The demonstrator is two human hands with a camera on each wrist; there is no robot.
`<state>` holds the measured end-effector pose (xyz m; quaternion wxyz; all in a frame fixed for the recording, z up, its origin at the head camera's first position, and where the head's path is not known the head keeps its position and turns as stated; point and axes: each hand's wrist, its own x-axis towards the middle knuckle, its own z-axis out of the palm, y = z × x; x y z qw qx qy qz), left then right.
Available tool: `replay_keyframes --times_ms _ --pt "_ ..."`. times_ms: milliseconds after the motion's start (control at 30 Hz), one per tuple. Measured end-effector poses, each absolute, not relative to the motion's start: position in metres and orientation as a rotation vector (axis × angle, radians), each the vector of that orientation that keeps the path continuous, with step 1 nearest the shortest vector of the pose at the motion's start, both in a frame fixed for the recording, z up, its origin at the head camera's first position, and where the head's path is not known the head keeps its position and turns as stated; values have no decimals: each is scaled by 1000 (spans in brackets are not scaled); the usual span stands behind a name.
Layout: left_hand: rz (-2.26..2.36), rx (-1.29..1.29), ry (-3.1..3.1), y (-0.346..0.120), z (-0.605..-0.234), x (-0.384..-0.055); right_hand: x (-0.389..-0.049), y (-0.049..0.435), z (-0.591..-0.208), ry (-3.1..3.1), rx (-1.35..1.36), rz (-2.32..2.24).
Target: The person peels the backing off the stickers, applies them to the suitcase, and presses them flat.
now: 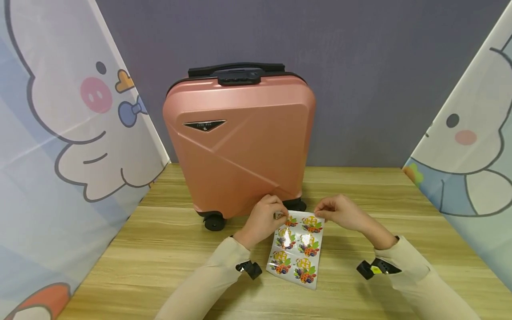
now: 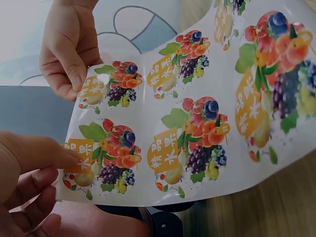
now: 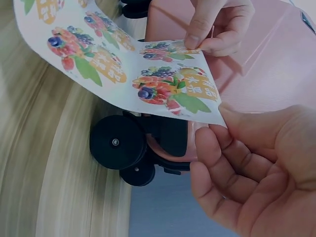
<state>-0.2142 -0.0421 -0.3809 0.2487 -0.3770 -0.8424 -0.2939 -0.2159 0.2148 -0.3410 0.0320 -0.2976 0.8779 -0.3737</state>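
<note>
A white sheet of fruit stickers (image 1: 293, 249) hangs between the two hands in front of the suitcase, its printed side toward the head camera. My left hand (image 1: 266, 220) pinches the upper left corner with thumb and fingers. At the upper right corner, my right hand (image 1: 344, 213) pinches the edge between thumb and forefinger. The sheet (image 2: 192, 113) shows pictures of berries, grapes and leaves with yellow labels, and it bends with a crease in the right wrist view. Directly behind stands a pink hard-shell suitcase (image 1: 244, 146), upright on black wheels (image 3: 116, 142).
The suitcase carries a black top handle (image 1: 236, 67) and a dark triangular badge (image 1: 205, 125). Wood-grain tabletop (image 1: 160, 262) lies under everything. A grey panel (image 1: 360, 80) rises behind, with cartoon-printed sheets (image 1: 92, 155) at both sides.
</note>
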Motion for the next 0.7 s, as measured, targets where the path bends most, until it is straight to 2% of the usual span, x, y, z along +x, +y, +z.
replay_keyframes --times_ms 700 --pt "-909 -1108 -2270 -43 -380 -213 -222 219 -352 2821 -841 -1135"
